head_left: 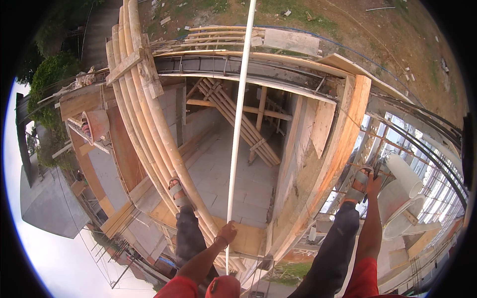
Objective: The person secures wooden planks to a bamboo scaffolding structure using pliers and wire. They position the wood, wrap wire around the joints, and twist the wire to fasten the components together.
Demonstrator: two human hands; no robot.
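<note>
A long, thin white pole runs from the top of the head view down past my body. Low in the middle, my left hand has its fingers wrapped round it. Far to the right, beside my sandalled right foot, my right hand is closed on something small and dark, too unclear to name. My left foot rests on a row of bamboo poles. A white cylindrical pipe or container lies just right of my right hand.
Below me is a deep opening with a grey tiled or block floor. Wooden formwork boards edge it. A bamboo ladder leans inside. A bucket stands at the left. Rebar crosses the right side.
</note>
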